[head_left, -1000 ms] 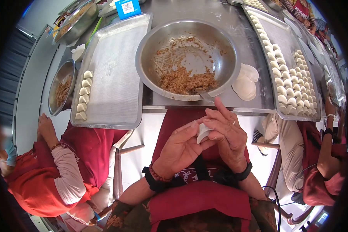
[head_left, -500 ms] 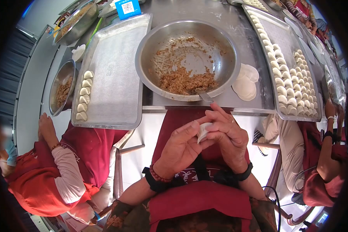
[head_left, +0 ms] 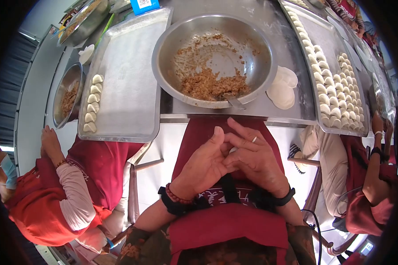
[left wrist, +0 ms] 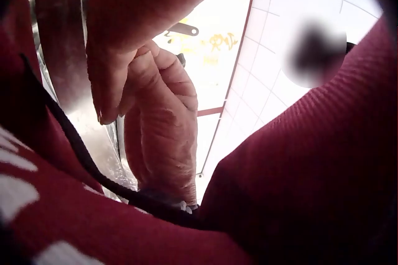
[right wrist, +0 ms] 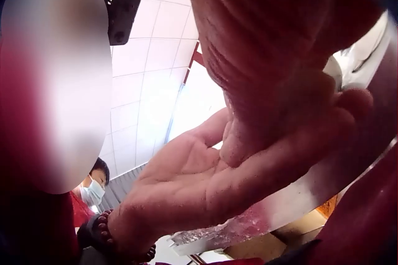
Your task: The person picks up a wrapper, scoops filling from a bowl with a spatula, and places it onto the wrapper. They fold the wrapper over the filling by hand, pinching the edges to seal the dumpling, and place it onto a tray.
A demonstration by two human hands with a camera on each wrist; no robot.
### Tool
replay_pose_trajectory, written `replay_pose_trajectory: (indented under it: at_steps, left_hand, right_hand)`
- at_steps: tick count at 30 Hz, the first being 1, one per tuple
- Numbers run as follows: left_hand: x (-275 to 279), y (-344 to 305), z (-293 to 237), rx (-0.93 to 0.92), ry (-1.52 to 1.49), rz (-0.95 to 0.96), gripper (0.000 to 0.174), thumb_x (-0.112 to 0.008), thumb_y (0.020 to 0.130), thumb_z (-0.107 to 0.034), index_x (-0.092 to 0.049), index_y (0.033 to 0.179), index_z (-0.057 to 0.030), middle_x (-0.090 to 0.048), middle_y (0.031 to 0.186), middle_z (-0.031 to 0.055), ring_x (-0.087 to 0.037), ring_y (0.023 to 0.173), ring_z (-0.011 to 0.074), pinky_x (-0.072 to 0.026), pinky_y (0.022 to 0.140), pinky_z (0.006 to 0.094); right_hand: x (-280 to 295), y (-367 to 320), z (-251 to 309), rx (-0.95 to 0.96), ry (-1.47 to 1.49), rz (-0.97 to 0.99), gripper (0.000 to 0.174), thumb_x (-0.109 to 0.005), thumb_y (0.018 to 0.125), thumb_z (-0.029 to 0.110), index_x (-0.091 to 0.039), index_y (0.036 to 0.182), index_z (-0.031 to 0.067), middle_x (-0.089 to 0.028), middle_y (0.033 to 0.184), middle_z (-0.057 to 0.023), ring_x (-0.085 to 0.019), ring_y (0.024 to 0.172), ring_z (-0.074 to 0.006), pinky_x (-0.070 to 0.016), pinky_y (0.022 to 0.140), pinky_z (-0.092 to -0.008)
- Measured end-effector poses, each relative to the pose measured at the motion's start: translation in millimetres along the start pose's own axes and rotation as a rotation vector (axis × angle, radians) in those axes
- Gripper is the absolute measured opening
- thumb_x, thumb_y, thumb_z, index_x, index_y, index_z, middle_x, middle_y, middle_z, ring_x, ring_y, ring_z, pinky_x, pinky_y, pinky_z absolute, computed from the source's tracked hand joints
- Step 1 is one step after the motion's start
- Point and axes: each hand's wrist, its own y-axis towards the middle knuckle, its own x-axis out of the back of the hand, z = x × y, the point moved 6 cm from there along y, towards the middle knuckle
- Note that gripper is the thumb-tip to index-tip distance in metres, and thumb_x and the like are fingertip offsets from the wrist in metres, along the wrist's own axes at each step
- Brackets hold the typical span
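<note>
A white dumpling [head_left: 232, 150] is held between the two hands in front of the apron, mostly hidden behind fingers. My right hand [head_left: 260, 164] pinches it, thumb and forefinger bent together over the left fingers. Palm turned up, my left hand [head_left: 202, 169] lies under it with the thumb raised clear. From the right wrist view, the left palm [right wrist: 186, 184] appears flat with its fingers reaching beneath the right hand. In the left wrist view, the right hand [left wrist: 165, 125] shows behind a large near finger.
Ahead stands a steel bowl [head_left: 163, 84] of brown filling with a spoon handle [head_left: 235, 102]. Round wrappers [head_left: 281, 95] lie to its right. The left tray [head_left: 128, 75] bears several dumplings, the right tray [head_left: 327, 39] many rows. People sit on both sides.
My left thumb has lifted off the dumpling, and the right fingers have closed over it, so less of it shows. The head view has shifted slightly.
</note>
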Motion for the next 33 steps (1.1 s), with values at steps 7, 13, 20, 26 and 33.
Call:
replay_pose_trajectory:
  at_steps: [7,13,20,26,33]
  left_hand:
    - [0.1,0.0,-2.2,0.029,-0.068,-0.066,0.066,-0.025,0.106,-0.054,-0.048,0.135,0.0010,-0.058,0.129,0.0160,-0.056,0.120,0.0259,-0.0448,0.104,0.0430]
    - [-1.7,4.1,-5.3,0.058,-0.142,-0.013,0.073,-0.024,0.104,-0.057,-0.048,0.135,0.0047,-0.058,0.131,0.0155,-0.054,0.124,0.0282,-0.0388,0.111,0.0492]
    - [-9.3,16.8,-9.2,0.148,-0.028,-0.051,0.079,-0.022,0.103,-0.059,-0.044,0.138,0.0080,-0.055,0.135,0.0231,-0.049,0.131,0.0359,-0.0344,0.114,0.0539]
    - [6.0,36.1,-7.0,0.168,-0.017,-0.134,0.072,-0.029,0.105,-0.052,-0.041,0.137,0.0116,-0.047,0.138,0.0323,-0.043,0.134,0.0480,-0.0337,0.115,0.0567]
    - [20.5,54.0,-6.4,0.156,-0.040,-0.207,0.058,-0.035,0.107,-0.040,-0.044,0.131,0.0123,-0.047,0.137,0.0342,-0.044,0.132,0.0493,-0.0354,0.115,0.0576]
  right_hand:
    - [7.4,-1.5,-3.2,-0.171,0.188,-0.100,0.014,-0.073,0.081,0.008,-0.073,0.094,0.0123,-0.068,0.123,-0.0078,-0.053,0.131,-0.0330,-0.0441,0.101,-0.0421]
    - [14.6,-8.4,-14.6,-0.187,0.266,-0.167,0.015,-0.072,0.083,0.008,-0.073,0.097,0.0136,-0.072,0.114,-0.0097,-0.061,0.122,-0.0322,-0.0479,0.095,-0.0379]
    - [32.7,-16.9,-40.2,-0.405,0.659,-0.241,0.018,-0.066,0.088,-0.001,-0.072,0.101,0.0081,-0.072,0.114,-0.0124,-0.068,0.108,-0.0225,-0.0535,0.089,-0.0314]
    - [135.8,-9.8,-68.7,-0.372,0.712,-0.486,0.015,-0.067,0.089,-0.002,-0.073,0.103,0.0022,-0.072,0.113,-0.0092,-0.069,0.096,-0.0165,-0.0567,0.087,-0.0298]
    - [260.3,26.3,-136.7,-0.532,0.311,-0.601,0.016,-0.066,0.095,0.012,-0.073,0.105,0.0011,-0.072,0.100,-0.0063,-0.068,0.088,-0.0134,-0.0597,0.073,-0.0270]
